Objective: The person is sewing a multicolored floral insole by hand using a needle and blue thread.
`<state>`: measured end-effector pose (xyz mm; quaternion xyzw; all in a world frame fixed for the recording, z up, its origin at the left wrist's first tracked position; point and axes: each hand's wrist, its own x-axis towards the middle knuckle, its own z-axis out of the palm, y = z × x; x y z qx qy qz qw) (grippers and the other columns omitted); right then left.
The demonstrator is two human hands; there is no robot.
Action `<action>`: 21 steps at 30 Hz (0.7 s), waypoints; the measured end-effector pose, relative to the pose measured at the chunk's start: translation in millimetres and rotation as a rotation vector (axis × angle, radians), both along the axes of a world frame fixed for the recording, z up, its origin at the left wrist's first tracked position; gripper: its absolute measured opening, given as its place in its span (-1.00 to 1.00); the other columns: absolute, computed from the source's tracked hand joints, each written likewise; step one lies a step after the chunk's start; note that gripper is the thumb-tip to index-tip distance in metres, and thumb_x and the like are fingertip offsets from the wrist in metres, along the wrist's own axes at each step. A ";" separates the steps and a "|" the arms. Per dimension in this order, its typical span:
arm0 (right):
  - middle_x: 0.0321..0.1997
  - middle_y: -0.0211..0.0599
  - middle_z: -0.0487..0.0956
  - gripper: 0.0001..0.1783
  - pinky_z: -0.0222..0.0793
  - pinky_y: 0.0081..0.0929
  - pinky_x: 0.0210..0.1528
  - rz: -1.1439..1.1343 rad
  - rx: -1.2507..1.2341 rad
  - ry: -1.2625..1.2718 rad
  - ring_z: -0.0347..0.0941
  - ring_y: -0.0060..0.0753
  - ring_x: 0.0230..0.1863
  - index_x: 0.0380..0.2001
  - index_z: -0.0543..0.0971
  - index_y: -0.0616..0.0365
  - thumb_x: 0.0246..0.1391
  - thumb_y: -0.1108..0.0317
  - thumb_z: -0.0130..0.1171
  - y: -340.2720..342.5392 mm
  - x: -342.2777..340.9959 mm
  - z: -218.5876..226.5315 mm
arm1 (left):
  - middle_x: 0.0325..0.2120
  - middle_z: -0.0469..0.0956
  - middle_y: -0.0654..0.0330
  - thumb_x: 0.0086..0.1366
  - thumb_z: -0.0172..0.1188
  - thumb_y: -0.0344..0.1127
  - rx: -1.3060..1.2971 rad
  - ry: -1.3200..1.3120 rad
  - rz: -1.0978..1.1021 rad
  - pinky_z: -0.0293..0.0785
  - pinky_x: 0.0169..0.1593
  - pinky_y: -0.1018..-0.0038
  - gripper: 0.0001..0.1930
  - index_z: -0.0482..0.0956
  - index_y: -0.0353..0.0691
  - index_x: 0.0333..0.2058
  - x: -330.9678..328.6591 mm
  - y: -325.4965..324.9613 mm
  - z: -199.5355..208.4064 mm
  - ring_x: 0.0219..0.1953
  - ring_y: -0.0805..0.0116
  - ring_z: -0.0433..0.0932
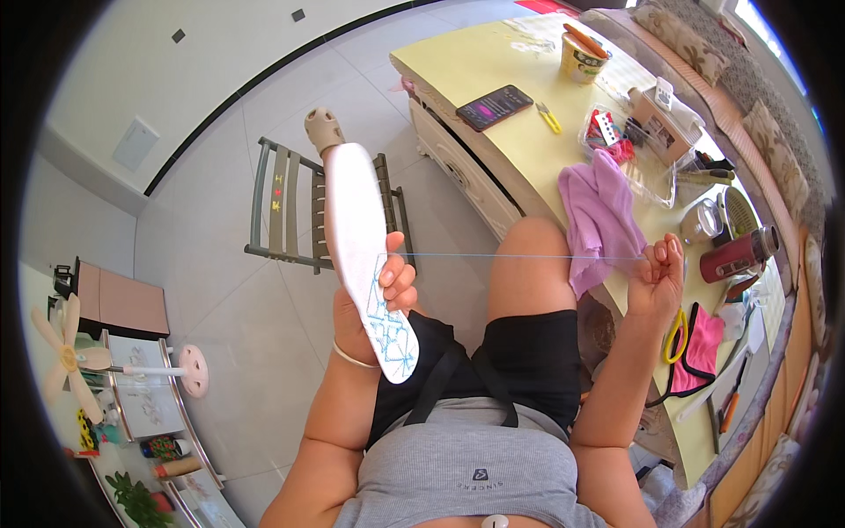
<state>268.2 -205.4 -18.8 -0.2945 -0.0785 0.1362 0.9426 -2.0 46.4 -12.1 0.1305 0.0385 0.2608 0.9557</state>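
My left hand (398,280) grips a long white insole (356,207), its fingers wrapped over the edge. Blue stitched lines form a pattern across the insole's lower part, near my wrist. From that stitching a thin blue thread (502,255) runs taut, almost level, to the right. At its far end my right hand (658,280) is closed, raised beside the table edge with the thread in its fingers. Whether a needle is also in that hand, I cannot make out.
On the yellow-topped table (440,62) to the right lie a phone (494,107), yellow-handled snips (549,118), a purple cloth (601,211), a plastic box, a dark red flask (739,254) and yellow-handled scissors (675,337). A folding stool (283,202) stands ahead, a fan (70,356) left.
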 end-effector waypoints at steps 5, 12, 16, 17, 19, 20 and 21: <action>-0.60 -0.52 0.38 -0.88 0.04 -0.74 -0.60 0.007 -0.454 -0.265 0.18 -0.76 -0.62 -0.27 0.57 0.21 0.14 0.49 0.09 63.8 -87.1 29.9 | -0.56 0.31 0.25 0.37 -0.01 -0.05 -0.183 -0.144 -0.255 0.16 -0.52 0.60 -0.47 0.36 -0.40 0.11 7.2 -12.8 -16.7 -0.53 0.49 0.14; -0.52 -0.27 0.52 -0.85 0.40 -0.43 -0.48 -0.029 -0.700 -1.180 0.48 -0.25 -0.52 -0.33 0.56 0.17 -0.04 0.57 0.20 115.3 -151.0 37.2 | -0.54 0.35 0.26 0.41 -0.12 -0.01 -0.213 -0.158 -0.348 0.21 -0.51 0.60 -0.46 0.39 -0.35 0.12 8.0 -33.9 -16.3 -0.54 0.49 0.21; -0.55 -0.33 0.52 -0.87 0.40 -0.44 -0.50 -0.049 -0.733 -1.194 0.49 -0.28 -0.53 -0.36 0.57 0.17 -0.04 0.54 0.22 116.9 -155.5 41.1 | -0.55 0.36 0.28 0.42 -0.17 0.01 -0.218 -0.138 -0.344 0.19 -0.56 0.60 -0.47 0.42 -0.31 0.11 6.4 -34.6 -19.0 -0.55 0.48 0.21; -0.56 -0.33 0.52 -0.87 0.40 -0.44 -0.50 -0.044 -0.728 -1.193 0.49 -0.29 -0.53 -0.36 0.57 0.17 -0.05 0.54 0.23 117.6 -155.2 40.7 | -0.55 0.35 0.28 0.42 -0.17 0.02 -0.216 -0.136 -0.350 0.19 -0.56 0.60 -0.47 0.42 -0.31 0.11 6.9 -35.0 -18.2 -0.56 0.49 0.21; -0.57 -0.33 0.52 -0.87 0.40 -0.45 -0.50 -0.036 -0.721 -1.186 0.48 -0.30 -0.54 -0.36 0.57 0.17 -0.05 0.55 0.22 118.6 -155.4 40.7 | -0.56 0.35 0.29 0.42 -0.17 0.02 -0.212 -0.132 -0.362 0.18 -0.57 0.60 -0.47 0.43 -0.31 0.10 8.8 -35.7 -15.3 -0.56 0.49 0.20; -0.57 -0.33 0.51 -0.87 0.40 -0.45 -0.50 -0.033 -0.719 -1.177 0.48 -0.30 -0.54 -0.36 0.57 0.17 -0.05 0.55 0.22 118.8 -155.8 41.2 | -0.56 0.35 0.29 0.42 -0.16 0.01 -0.206 -0.138 -0.366 0.18 -0.57 0.60 -0.47 0.43 -0.31 0.10 9.3 -35.6 -15.7 -0.56 0.49 0.21; -0.58 -0.33 0.51 -0.87 0.40 -0.45 -0.51 -0.031 -0.717 -1.168 0.48 -0.30 -0.55 -0.36 0.57 0.17 -0.05 0.55 0.22 119.0 -156.2 41.4 | -0.56 0.35 0.29 0.41 -0.16 0.01 -0.200 -0.145 -0.370 0.18 -0.57 0.61 -0.48 0.44 -0.31 0.09 9.7 -35.3 -16.6 -0.56 0.49 0.21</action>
